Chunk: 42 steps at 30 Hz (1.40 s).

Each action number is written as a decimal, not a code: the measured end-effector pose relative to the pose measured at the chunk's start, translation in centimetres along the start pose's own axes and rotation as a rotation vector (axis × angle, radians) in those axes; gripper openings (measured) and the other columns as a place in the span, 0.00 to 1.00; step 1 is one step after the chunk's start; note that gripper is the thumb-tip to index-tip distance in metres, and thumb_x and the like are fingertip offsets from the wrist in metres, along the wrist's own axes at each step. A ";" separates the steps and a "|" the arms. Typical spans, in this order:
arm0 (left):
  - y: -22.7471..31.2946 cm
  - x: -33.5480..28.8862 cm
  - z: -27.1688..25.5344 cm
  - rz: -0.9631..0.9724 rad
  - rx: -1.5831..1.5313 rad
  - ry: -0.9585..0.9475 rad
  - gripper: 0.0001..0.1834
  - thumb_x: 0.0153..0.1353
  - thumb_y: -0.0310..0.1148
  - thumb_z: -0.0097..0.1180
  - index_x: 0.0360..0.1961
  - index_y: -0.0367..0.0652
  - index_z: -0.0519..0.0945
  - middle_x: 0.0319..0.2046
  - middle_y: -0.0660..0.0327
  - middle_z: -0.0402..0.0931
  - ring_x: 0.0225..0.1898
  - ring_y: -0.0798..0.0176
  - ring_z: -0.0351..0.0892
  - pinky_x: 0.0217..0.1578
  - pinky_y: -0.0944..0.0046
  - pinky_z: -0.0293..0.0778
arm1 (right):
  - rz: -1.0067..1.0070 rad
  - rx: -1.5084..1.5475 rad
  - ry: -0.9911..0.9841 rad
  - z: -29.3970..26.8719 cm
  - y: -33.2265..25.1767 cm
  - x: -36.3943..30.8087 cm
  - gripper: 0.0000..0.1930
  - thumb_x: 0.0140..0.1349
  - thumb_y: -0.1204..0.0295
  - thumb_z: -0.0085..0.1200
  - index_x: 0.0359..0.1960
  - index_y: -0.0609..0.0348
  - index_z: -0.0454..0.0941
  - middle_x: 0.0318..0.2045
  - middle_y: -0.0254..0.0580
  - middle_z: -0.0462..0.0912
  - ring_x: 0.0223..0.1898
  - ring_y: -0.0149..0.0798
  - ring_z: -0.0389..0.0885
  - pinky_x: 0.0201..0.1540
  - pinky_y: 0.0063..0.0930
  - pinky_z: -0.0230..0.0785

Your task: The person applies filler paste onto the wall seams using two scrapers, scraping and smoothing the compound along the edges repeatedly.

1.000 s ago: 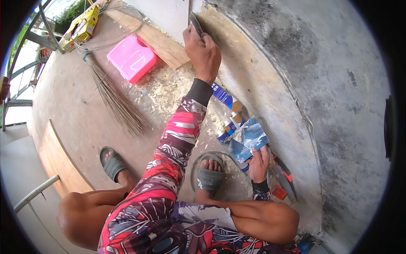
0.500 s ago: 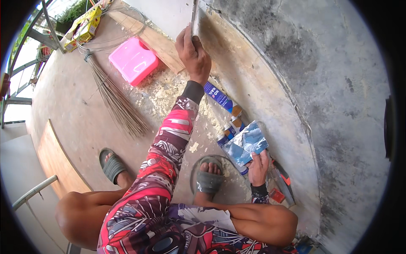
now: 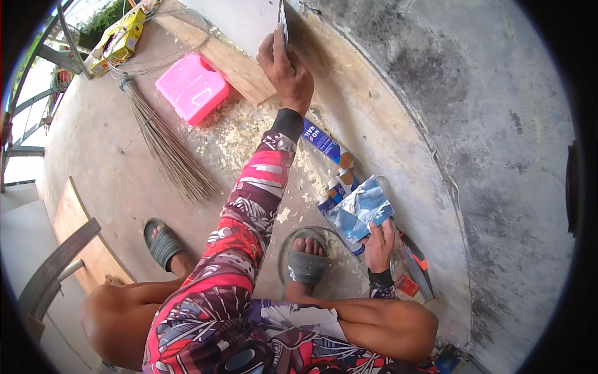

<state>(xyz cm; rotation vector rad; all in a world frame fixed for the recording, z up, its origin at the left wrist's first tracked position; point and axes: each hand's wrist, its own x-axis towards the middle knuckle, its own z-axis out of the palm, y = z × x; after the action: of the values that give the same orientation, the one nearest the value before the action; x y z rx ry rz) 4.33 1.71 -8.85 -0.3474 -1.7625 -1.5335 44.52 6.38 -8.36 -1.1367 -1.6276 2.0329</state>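
Note:
My left hand reaches far forward, its fingers closed round a thin flat scraper seen nearly edge-on. The blade meets or lies very near the white panel at the foot of the wall; contact is hard to tell. Low on the right, my right hand grips a blue rectangular plate by its near edge. White putty is smeared over the plate's top. Beneath and beyond it lie blue sealant tubes, partly hidden by the plate.
A rough grey wall runs along the right. On the floor are a pink plastic case, a stick broom, a wooden plank and paint flakes. A handsaw lies beside my right hand. Metal railing stands at left.
My left hand and the scraper have shifted slightly, and the blade's angle has turned a little. The right hand keeps its hold on the plate. More railing shows at the lower left.

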 end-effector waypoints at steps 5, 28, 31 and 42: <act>-0.2 -0.3 1.2 0.022 0.081 -0.021 0.31 0.62 0.17 0.51 0.69 0.43 0.72 0.56 0.48 0.72 0.58 0.44 0.71 0.59 0.53 0.68 | -0.013 -0.006 -0.021 0.0 -0.4 0.0 0.16 0.71 0.76 0.46 0.59 0.63 0.74 0.43 0.33 0.80 0.34 0.21 0.76 0.31 0.15 0.73; -2.4 -4.4 -3.1 -0.764 -0.240 -0.234 0.09 0.65 0.24 0.44 0.41 0.32 0.76 0.38 0.45 0.75 0.41 0.47 0.76 0.47 0.52 0.70 | 0.023 0.088 -0.040 1.7 -0.6 -0.1 0.16 0.71 0.75 0.47 0.58 0.62 0.75 0.43 0.34 0.81 0.36 0.23 0.80 0.32 0.18 0.78; -1.3 -3.6 -1.6 -0.758 -0.202 -0.282 0.08 0.64 0.24 0.44 0.39 0.32 0.75 0.39 0.44 0.74 0.42 0.43 0.74 0.48 0.50 0.69 | 0.003 0.045 -0.054 0.3 -0.2 0.1 0.15 0.70 0.76 0.47 0.57 0.62 0.75 0.44 0.34 0.82 0.35 0.22 0.80 0.32 0.18 0.78; 5.7 2.9 -1.2 -0.411 -0.154 -0.194 0.11 0.66 0.26 0.44 0.44 0.32 0.74 0.44 0.41 0.71 0.46 0.41 0.72 0.50 0.49 0.69 | -0.035 0.026 -0.036 0.1 0.5 -0.1 0.13 0.70 0.75 0.48 0.55 0.60 0.76 0.39 0.31 0.82 0.31 0.20 0.78 0.30 0.16 0.74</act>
<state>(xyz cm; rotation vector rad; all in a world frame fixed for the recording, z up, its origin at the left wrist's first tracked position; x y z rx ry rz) 6.45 1.21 -2.71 -0.2225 -1.9569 -1.9899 44.59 6.10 -8.78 -1.0614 -1.6217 2.0574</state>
